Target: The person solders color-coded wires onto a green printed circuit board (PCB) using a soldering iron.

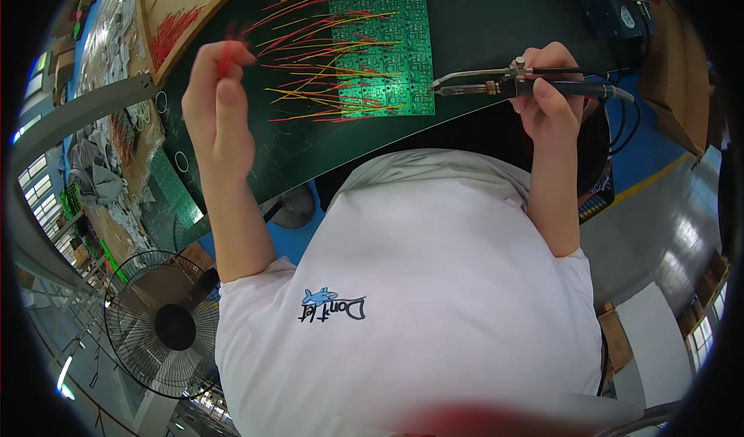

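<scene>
A green panel of circuit boards (419,49) lies on the dark green work mat (496,18). Several red and yellow wires (310,70) fan out leftward from the boards. In my right hand (554,104) is a soldering iron (508,88) with a thin metal guide arm above it; its tip points left, at the panel's right edge near the front. My left hand (219,115) is raised to the left of the wire ends, fingers curled in a pinch. Red wires (227,59), smeared by motion, show at its fingertips; how many, I cannot tell.
At the far left, a wooden-edged tray (203,15) holds a heap of red wires (173,34). A grey curved arm (85,105) reaches in from the left. A blue box-shaped device (604,3) stands far right, by cardboard (673,80). A black fan (167,325) is lower left.
</scene>
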`<action>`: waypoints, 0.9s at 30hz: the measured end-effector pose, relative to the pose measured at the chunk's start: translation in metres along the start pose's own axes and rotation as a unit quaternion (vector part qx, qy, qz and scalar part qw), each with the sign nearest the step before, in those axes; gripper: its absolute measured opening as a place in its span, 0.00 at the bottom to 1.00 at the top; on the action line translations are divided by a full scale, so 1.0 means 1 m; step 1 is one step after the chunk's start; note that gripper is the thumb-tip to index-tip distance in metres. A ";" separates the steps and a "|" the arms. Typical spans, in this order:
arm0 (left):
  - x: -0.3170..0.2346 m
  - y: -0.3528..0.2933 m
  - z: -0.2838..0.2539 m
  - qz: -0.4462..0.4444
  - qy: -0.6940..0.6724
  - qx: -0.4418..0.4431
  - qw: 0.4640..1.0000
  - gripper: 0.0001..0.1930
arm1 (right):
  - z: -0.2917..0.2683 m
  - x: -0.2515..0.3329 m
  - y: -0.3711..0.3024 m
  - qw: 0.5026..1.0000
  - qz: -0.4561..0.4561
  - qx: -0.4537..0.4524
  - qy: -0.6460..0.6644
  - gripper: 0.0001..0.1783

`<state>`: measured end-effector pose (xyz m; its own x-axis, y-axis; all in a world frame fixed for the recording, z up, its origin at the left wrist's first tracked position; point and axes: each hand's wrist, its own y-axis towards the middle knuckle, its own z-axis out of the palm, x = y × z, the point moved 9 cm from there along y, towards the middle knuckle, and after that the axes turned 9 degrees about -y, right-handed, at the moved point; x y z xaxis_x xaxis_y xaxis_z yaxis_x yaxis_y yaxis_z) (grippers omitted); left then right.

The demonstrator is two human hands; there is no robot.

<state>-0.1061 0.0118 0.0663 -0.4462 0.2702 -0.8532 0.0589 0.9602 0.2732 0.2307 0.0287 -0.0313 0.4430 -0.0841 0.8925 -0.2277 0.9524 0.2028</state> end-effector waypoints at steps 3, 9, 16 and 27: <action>-0.020 -0.016 0.038 -0.019 0.013 0.047 0.999 0.28 | 0.001 0.001 0.001 1.000 0.000 -0.001 0.002 0.09; -0.024 -0.028 0.077 0.052 0.087 -0.017 0.995 0.13 | 0.003 0.003 0.005 1.000 -0.002 0.015 -0.010 0.10; 0.001 -0.044 0.084 0.051 0.041 -0.088 0.994 0.13 | 0.005 0.001 0.005 0.999 0.019 -0.015 -0.033 0.09; -0.040 -0.043 0.085 0.143 0.119 -0.100 0.977 0.14 | 0.015 0.006 0.003 0.994 0.007 0.005 -0.106 0.09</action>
<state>-0.0145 -0.0344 0.0512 -0.6340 0.4779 -0.6080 0.0460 0.8081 0.5872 0.2196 0.0271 -0.0197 0.2471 -0.1308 0.9601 -0.2411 0.9514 0.1917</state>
